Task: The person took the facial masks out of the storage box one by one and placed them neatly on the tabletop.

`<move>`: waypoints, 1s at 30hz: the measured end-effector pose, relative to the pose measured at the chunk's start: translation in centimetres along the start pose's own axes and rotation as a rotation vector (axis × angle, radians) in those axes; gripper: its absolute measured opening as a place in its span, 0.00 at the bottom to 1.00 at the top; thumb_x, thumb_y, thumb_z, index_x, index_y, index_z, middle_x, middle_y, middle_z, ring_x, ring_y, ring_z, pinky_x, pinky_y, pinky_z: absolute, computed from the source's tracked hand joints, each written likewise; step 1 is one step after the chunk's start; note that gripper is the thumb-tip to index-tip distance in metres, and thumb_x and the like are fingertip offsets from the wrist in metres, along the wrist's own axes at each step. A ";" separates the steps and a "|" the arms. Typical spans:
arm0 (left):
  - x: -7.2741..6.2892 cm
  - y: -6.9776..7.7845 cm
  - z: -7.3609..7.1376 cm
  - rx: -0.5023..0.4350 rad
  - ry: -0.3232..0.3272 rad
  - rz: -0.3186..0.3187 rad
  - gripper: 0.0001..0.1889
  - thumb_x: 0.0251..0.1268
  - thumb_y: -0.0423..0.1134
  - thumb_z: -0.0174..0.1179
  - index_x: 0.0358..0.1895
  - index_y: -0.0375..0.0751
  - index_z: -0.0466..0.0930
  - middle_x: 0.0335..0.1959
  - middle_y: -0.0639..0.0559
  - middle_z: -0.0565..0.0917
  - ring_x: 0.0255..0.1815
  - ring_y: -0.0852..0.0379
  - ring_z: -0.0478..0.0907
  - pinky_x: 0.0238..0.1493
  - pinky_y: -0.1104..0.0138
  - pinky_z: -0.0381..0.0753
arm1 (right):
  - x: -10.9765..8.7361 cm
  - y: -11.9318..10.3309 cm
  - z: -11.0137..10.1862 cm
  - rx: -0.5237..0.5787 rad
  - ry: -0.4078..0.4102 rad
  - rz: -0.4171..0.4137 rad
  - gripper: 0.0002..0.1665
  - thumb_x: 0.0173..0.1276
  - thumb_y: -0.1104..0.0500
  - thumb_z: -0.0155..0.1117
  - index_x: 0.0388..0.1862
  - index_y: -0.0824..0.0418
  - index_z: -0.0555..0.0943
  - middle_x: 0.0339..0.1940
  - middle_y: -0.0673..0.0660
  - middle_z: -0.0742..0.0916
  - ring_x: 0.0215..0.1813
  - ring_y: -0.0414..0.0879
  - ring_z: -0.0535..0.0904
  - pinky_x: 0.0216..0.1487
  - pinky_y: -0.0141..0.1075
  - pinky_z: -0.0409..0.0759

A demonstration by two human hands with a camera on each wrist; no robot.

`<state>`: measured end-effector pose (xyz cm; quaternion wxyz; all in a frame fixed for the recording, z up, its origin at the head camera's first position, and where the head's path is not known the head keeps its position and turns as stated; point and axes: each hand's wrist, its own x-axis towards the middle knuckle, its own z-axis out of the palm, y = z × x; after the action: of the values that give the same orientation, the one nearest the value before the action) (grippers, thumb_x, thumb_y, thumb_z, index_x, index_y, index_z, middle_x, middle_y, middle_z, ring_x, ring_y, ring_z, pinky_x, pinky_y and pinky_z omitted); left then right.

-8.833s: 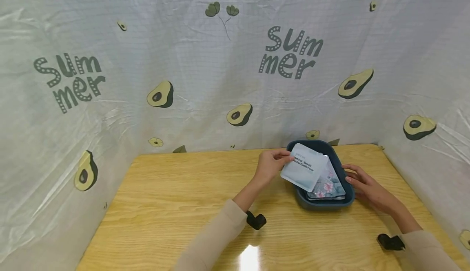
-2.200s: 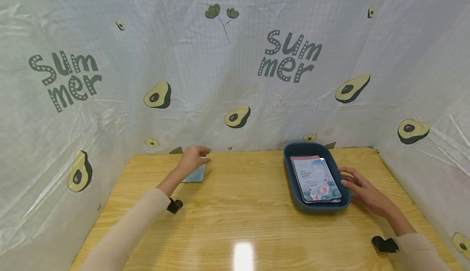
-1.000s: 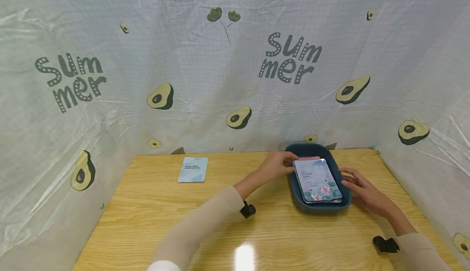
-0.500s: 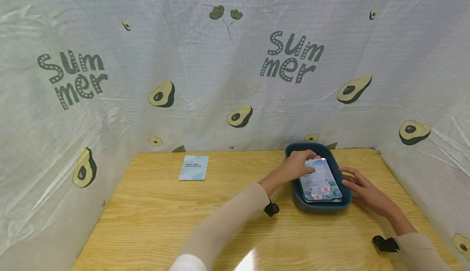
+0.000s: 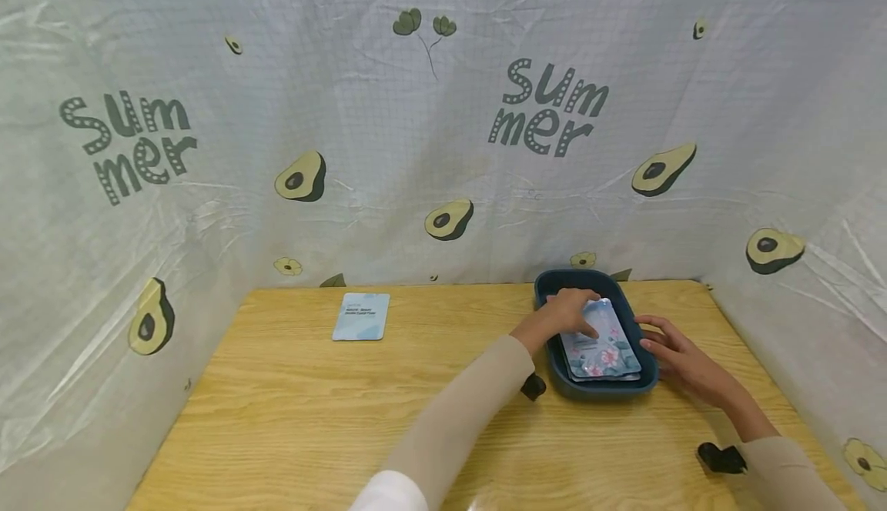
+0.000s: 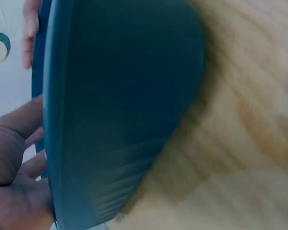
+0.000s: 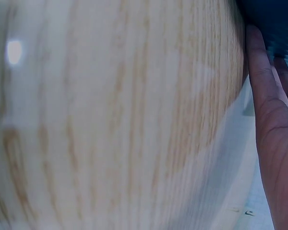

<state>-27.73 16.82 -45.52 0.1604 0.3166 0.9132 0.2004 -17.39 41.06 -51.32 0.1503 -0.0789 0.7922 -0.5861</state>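
Where the dark blue tub point(image 5: 603, 390) stands on the wooden worktop point(image 5: 312, 419), both arms meet at it. Inside it lies a small stack of flat packets, with a pale floral packet point(image 5: 606, 353) on top, printed with pink blossoms and grey-green leaves; a pink edge shows from beneath, towards the tub's far left. The left grip point(image 5: 570, 311), a bare hand, reaches in over the tub's left rim and rests on the far half of the floral packet, thumb and fingers spread apart; whether it pinches the packet I cannot tell. The right grip point(image 5: 693, 369), with relaxed fingers, touches the tub's right side from outside; the right wrist view shows a straight finger lying against the wall.

Well apart from the tub, to its left, a light blue sachet point(image 5: 361, 317) lies flat on the worktop with its dark print facing up. Beige sleeves point(image 5: 464, 411) come in from the tub's near side. Behind the tub hangs a whitish sheet point(image 5: 388, 134) printed with avocados and the word "summer".
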 end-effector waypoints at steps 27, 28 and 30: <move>2.1 -2.6 -2.1 -0.042 -0.248 0.346 0.25 0.62 0.29 0.71 0.61 0.57 0.85 0.66 0.62 0.79 0.69 0.67 0.69 0.66 0.79 0.67 | 0.2 0.2 -0.1 0.015 0.004 0.007 0.33 0.85 0.53 0.47 0.81 0.55 0.50 0.79 0.75 0.56 0.61 0.26 0.73 0.63 0.52 0.80; 2.2 -2.8 -2.2 -0.048 -0.248 0.362 0.26 0.62 0.25 0.69 0.60 0.57 0.85 0.66 0.63 0.78 0.70 0.68 0.67 0.66 0.79 0.67 | 0.2 0.2 -0.1 0.016 0.005 0.007 0.33 0.85 0.53 0.47 0.80 0.55 0.50 0.79 0.75 0.56 0.60 0.26 0.73 0.63 0.51 0.81; 2.4 -3.3 -2.3 -0.068 -0.243 0.377 0.30 0.62 0.20 0.62 0.59 0.59 0.86 0.67 0.65 0.78 0.72 0.71 0.65 0.65 0.80 0.67 | 0.2 0.3 -0.1 0.021 0.005 0.001 0.32 0.85 0.53 0.47 0.81 0.56 0.50 0.79 0.76 0.56 0.60 0.26 0.73 0.62 0.49 0.82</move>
<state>-32.15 15.36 -45.43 0.2393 0.4980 0.8046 0.2177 -17.62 41.17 -51.60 0.1494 -0.0752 0.7866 -0.5944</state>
